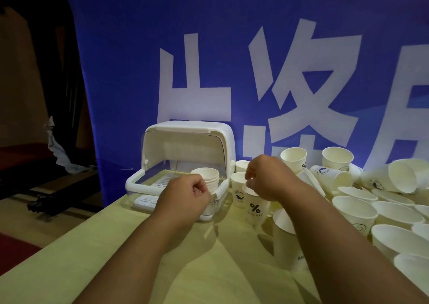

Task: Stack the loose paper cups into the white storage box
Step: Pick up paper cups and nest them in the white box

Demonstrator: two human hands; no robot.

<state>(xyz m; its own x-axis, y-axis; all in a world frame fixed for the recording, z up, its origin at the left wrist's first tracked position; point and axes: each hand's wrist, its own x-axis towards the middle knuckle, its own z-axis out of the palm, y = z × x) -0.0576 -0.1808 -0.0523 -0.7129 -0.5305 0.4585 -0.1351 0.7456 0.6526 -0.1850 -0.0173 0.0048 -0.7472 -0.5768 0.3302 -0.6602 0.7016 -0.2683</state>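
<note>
Handling: the paper cup (pixel 255 208) is light, thin-walled and easily crushed. Judged best taken by the rolled rim with light pressure, not across the wall. The right grip (pixel 267 179) pinches that rim from above. The left grip (pixel 185 195) is curled against the front of the white storage box (pixel 185 129); whether it holds anything cannot be told.

Appearance: white, tapered, black "%" print. A nested stack (pixel 205 176) stands in the box just beyond the left grip. Loose cups (pixel 355 210) cover the bench (pixel 116 245) right of the right grip.
</note>
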